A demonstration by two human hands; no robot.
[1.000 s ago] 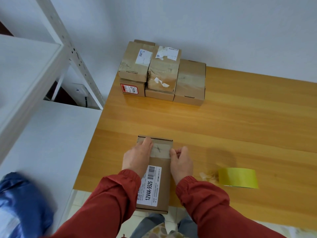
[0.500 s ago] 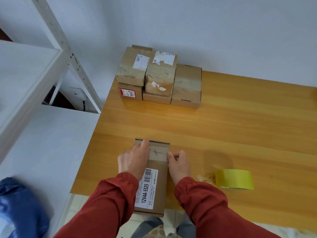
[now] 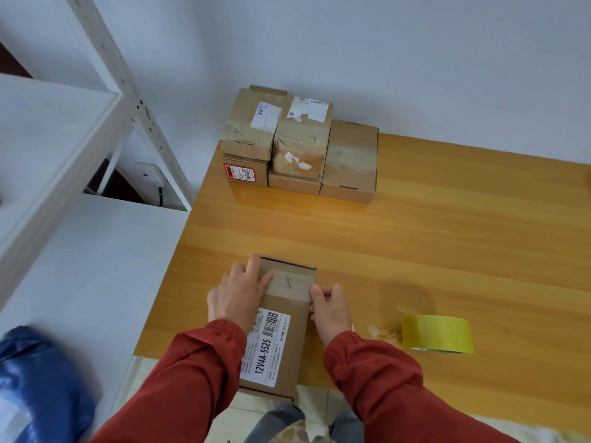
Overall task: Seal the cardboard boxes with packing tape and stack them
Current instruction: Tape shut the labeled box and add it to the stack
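1. Firstly, left hand: laid flat with straight fingers, pressing the tape strip over the left edge of the box. Likely to trap a crease if rubbed unevenly.
2. Box at the near left corner of the surface, near end overhanging; liable to tip off if leaned on there.
3. Right hand: curled on the box's right edge, thumb on top, fingers down the side. Could peel the strip's end if dragged.
4. Tape roll near right, apart from the box.
5. White shelf unit on the left; stacked boxes far on the wooden surface, against a white wall.
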